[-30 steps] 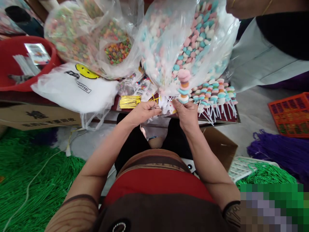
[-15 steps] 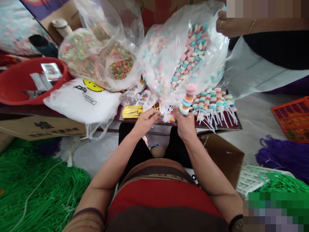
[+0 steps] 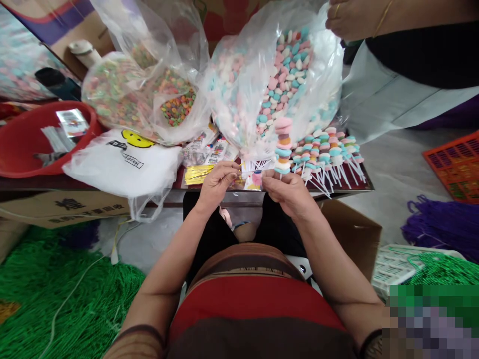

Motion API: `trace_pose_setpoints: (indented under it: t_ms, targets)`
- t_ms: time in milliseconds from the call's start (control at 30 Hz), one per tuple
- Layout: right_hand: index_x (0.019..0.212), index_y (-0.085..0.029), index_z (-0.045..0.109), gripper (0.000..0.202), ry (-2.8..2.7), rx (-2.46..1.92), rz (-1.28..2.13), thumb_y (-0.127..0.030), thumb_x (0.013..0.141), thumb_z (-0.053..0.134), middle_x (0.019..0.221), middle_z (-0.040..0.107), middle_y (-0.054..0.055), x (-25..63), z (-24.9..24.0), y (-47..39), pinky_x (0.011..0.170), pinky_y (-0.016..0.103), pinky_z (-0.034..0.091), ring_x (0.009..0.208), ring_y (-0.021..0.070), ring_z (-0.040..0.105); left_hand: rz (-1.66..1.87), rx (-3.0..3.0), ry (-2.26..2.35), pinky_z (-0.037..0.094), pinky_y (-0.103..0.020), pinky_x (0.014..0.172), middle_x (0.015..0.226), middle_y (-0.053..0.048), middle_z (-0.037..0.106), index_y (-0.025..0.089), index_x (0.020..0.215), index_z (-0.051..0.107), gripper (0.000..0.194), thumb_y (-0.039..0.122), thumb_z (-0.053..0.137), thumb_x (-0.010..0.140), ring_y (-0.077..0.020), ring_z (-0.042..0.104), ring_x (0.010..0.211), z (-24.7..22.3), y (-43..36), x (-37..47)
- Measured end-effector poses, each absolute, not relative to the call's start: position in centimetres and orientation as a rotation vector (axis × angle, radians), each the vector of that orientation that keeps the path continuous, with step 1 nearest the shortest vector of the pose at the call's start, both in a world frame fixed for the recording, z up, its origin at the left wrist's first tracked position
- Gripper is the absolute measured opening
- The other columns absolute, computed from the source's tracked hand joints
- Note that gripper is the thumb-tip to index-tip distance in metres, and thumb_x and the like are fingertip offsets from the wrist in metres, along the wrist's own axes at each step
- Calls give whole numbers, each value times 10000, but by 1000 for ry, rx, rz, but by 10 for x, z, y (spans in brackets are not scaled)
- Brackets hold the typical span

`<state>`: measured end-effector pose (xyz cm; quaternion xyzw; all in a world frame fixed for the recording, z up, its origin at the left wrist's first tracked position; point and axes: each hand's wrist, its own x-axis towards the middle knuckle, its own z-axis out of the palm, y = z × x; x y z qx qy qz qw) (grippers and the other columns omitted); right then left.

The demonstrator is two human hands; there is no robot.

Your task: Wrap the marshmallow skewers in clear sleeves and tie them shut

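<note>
Upright in my right hand (image 3: 290, 193) is a candy skewer (image 3: 283, 145), gummy pieces in pink, orange, blue and white stacked on a white stick. The same hand's fingertips touch a small clear printed plastic bag (image 3: 253, 180). My left hand (image 3: 220, 183) is closed in a pinch at the bag's other side; what exactly lies between its fingertips is hard to see. Gold twist ties (image 3: 199, 174) lie just left of that hand. Loose white sticks (image 3: 258, 165) lie behind the bag. To the right is a pile of finished candy skewers (image 3: 325, 149).
Big clear bags of pink-and-blue candy (image 3: 286, 75) and fruit-coloured candy (image 3: 177, 104) stand behind. A red basin (image 3: 22, 164) and a white smiley bag (image 3: 123, 164) are at left. Another person's hand (image 3: 346, 20) is at upper right. Green cords (image 3: 75, 299) cover the floor.
My hands have spread slightly apart, with the printed bag now more visible between them. The skewer has shifted left and stands straighter. The whole view has turned slightly.
</note>
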<state>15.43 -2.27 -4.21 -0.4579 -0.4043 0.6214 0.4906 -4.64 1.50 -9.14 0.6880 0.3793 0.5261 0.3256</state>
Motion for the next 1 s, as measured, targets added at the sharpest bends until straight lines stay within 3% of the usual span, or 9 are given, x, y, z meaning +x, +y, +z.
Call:
trace_pose_setpoints:
  t_ms: [200,400,533,667,767,867,1000]
  targets:
    - [594,-178,548,512,-921,-1133,1591,-558,608,891,520,371,-78,158,-41,-25,417,227,84,437,16,204,1463,1973,980,532,-317,832,920,-58,720,204,858,730,335,475,569,974,-152,666,879,-93,13,-44]
    - [633,-175,608,466,-864,-1120,1628,-504,552,928,495,394,-88,157,-44,-24,416,220,81,414,11,207,1467,1886,999,512,-317,787,789,-35,664,201,779,638,411,548,530,974,-154,624,797,-88,9,-38]
    - [688,-180,649,438,-831,-1112,1648,-499,556,919,513,418,-90,152,-52,-24,415,222,82,405,5,173,1344,1595,1020,473,-276,649,712,4,584,204,764,602,449,617,554,935,-114,532,633,-98,5,-33]
    - [642,-185,640,366,-886,-1199,1450,-466,609,873,512,402,-82,149,-60,-23,425,227,124,437,30,236,1329,1374,1040,378,-241,520,636,43,513,216,817,603,423,627,584,913,-85,419,515,-107,5,-32]
    - [650,-179,657,305,-985,-1273,1336,-417,637,848,539,426,-71,152,-61,-23,440,228,133,481,41,255,1291,1620,1086,438,-258,598,686,6,594,203,801,630,435,613,564,930,-105,507,590,-100,6,-36]
    - [770,-163,719,328,-1044,-1260,1551,-395,594,869,569,490,-62,157,-61,-21,447,227,128,482,36,244,1243,1955,1038,481,-275,678,735,-37,668,193,799,662,444,562,496,982,-133,594,681,-90,6,-38]
    - [727,-150,697,340,-930,-1257,1663,-375,535,864,545,504,-56,159,-65,-17,439,216,112,457,28,230,1256,2211,973,484,-263,706,764,-51,706,194,874,698,393,462,455,1026,-137,635,742,-90,4,-36]
